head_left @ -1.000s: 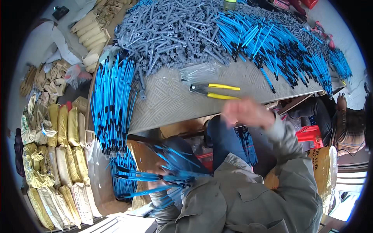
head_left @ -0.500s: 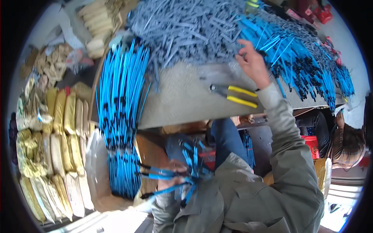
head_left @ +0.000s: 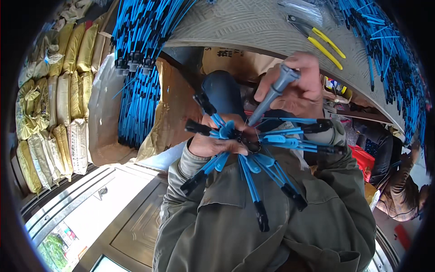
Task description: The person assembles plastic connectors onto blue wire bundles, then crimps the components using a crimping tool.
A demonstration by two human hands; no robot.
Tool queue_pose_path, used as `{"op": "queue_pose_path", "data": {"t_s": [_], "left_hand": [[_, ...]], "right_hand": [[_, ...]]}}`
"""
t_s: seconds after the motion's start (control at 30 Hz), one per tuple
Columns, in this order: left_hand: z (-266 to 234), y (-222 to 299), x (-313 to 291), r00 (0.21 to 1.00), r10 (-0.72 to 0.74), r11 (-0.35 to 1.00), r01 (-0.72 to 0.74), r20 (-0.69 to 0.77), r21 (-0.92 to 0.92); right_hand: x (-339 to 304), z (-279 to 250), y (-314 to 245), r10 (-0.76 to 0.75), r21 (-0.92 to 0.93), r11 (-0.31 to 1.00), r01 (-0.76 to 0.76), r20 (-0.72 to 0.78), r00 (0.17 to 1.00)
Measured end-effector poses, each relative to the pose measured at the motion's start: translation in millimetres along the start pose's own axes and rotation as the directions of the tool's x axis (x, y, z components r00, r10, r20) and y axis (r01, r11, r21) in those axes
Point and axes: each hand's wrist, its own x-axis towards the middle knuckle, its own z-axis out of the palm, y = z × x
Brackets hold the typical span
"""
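Note:
In front of my torso, my left hand [head_left: 210, 144] is closed around the middle of a frame of blue plastic arms [head_left: 252, 181]. The arms spread outward like spokes from a dark hub, each ending in a black tip. My right hand [head_left: 306, 88] grips a grey tapered plastic piece [head_left: 275, 92] by its wide upper part, fingers wrapped round it. This piece slants down to the left, its narrow end beside the hub. I cannot tell whether it enters the hub. Thin wire-like strands show near the hub.
Yellow-handled pliers [head_left: 327, 54] lie on the table [head_left: 235, 22] ahead. Blue rods with black parts [head_left: 140, 31] overhang its left edge; more [head_left: 385, 59] lie right. A lined carton [head_left: 102, 118] holds blue rods. Stacked packages [head_left: 63, 104] stand left. Another person [head_left: 401, 190] sits far right.
My right hand has come back from the grey heap on the table to my lap, now holding the grey piece. My left hand has raised the blue frame. The view has tilted downward.

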Motion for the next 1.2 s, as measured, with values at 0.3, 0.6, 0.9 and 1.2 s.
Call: {"op": "queue_pose_path", "data": {"t_s": [0.3, 0.6, 0.9, 1.2], "left_hand": [[25.3, 8.3, -6.2, 0.950, -0.010, 0.978, 0.074, -0.312, 0.195], [27.7, 2.3, -7.5, 0.923, 0.225, 0.861, -0.038, -0.312, 0.507], [31.8, 10.6, -4.9, 0.938, 0.232, 0.890, -0.096, -0.259, 0.447], [19.9, 12.7, -5.0, 0.980, 0.154, 0.895, -0.082, -0.130, 0.438]], "right_hand": [[-5.4, -5.5, 3.6, 0.046, -0.004, 0.999, -0.050, 0.432, 0.901], [-60.7, 29.1, -2.1, 0.499, 0.251, 0.851, -0.461, -0.117, 0.858], [-47.1, 31.5, -7.4, 0.392, -0.179, 0.895, -0.409, -0.122, 0.912], [-38.8, 21.1, -8.2, 0.340, -0.285, 0.912, -0.294, 0.129, 0.931]]}}
